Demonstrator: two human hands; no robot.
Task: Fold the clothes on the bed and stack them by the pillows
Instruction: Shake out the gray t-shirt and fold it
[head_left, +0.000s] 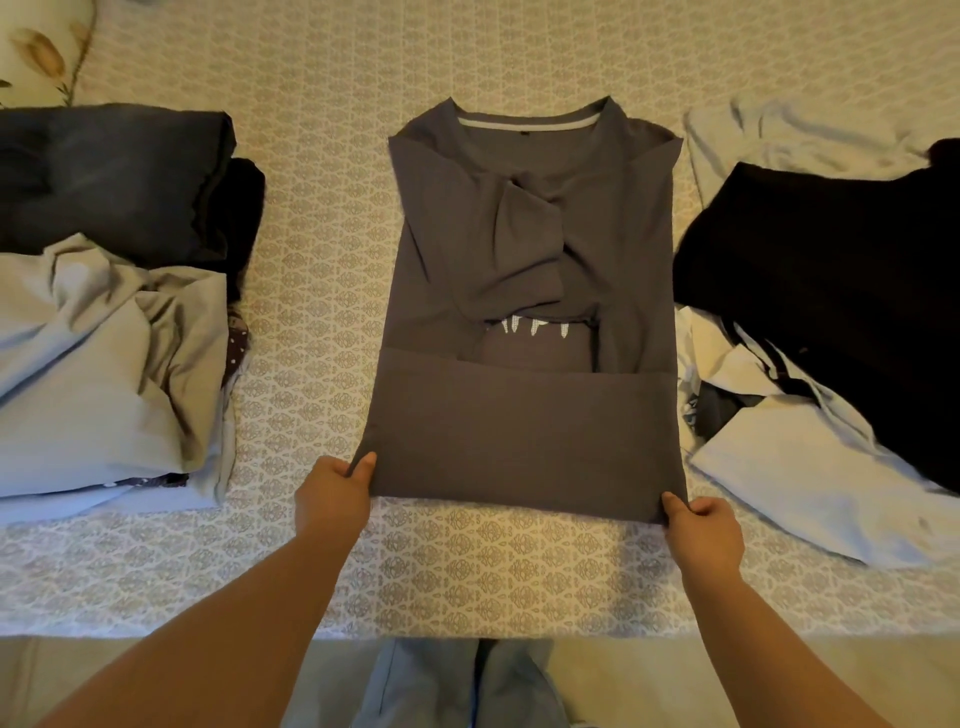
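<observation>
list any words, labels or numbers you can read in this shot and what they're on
No text can be read in full.
Grey long-sleeved shirt: a white print on its chest shows only the bottom tips of a few characters; the folded sleeves cover the rest, so it is unreadable.
Small dark tag inside the shirt's collar: too small to read.
Patterned cream bedspread: ornament only, no lettering.
</observation>
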